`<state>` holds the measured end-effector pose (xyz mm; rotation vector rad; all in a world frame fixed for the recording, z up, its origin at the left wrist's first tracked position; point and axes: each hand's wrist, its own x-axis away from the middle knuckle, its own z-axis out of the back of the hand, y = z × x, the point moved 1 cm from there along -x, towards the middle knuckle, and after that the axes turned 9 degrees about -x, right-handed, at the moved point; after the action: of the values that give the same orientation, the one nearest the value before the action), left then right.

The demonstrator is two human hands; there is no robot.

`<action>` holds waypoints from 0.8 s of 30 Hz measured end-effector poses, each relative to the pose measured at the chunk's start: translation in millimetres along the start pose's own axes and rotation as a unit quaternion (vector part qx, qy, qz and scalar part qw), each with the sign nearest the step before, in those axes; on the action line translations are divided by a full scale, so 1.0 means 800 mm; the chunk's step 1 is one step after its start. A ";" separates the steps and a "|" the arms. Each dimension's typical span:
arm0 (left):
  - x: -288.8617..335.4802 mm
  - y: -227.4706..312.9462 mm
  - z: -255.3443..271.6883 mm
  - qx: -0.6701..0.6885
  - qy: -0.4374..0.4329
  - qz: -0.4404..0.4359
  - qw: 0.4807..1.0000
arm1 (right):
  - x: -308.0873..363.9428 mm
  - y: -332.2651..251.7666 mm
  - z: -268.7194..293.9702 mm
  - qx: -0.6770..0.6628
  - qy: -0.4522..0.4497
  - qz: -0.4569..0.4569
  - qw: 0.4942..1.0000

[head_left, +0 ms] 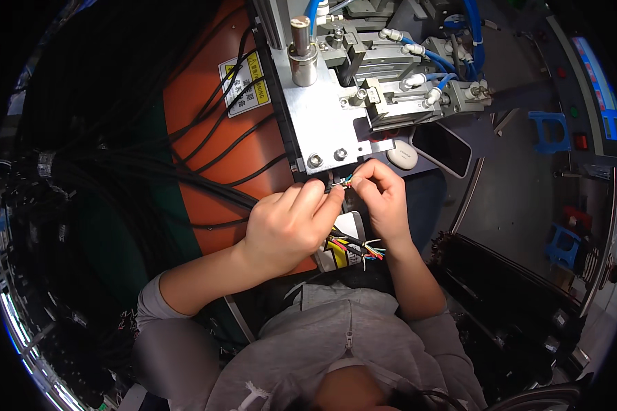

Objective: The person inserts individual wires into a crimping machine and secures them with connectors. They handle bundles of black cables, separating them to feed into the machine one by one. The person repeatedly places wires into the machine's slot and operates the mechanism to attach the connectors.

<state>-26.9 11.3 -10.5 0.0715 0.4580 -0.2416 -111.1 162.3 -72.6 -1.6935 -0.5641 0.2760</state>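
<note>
Just in front of a metal machine plate (317,113), my two hands meet at the end of a black cable, where thin coloured wires (345,183) fan out. The cable itself is mostly covered by my left hand (291,219), which is closed with thumb and index finger pinching near the wires' base. My right hand (385,202) pinches the tips of those wires between thumb and forefinger. Below my hands lie more black cables with bared ends, their red, blue and white wires (371,251) splayed out over a yellow and white label (338,259).
A bundle of black cables (212,188) runs from the left across an orange surface (247,151). Pneumatic cylinders (404,99) with blue hoses stand behind. On the right lie a white rounded case (402,155) and a phone (442,149). Blue stools (550,132) stand farther off.
</note>
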 end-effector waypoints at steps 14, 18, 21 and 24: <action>-0.003 -0.003 0.004 0.023 -0.020 0.043 0.999 | 0.000 -0.016 -0.010 0.216 0.046 0.262 0.939; 0.002 -0.004 0.007 0.014 -0.043 0.029 0.999 | 0.000 -0.010 -0.011 0.165 0.053 0.159 0.972; 0.003 -0.003 0.011 0.002 -0.064 0.026 0.998 | 0.001 -0.008 -0.007 0.095 0.045 0.075 0.992; 0.006 0.003 0.018 -0.032 -0.091 0.037 0.995 | 0.004 -0.010 -0.006 0.017 0.055 0.028 0.998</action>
<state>-15.6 10.8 0.3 0.0035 0.2813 -0.1581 -107.6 160.6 -63.1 -1.6823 -0.4286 0.2285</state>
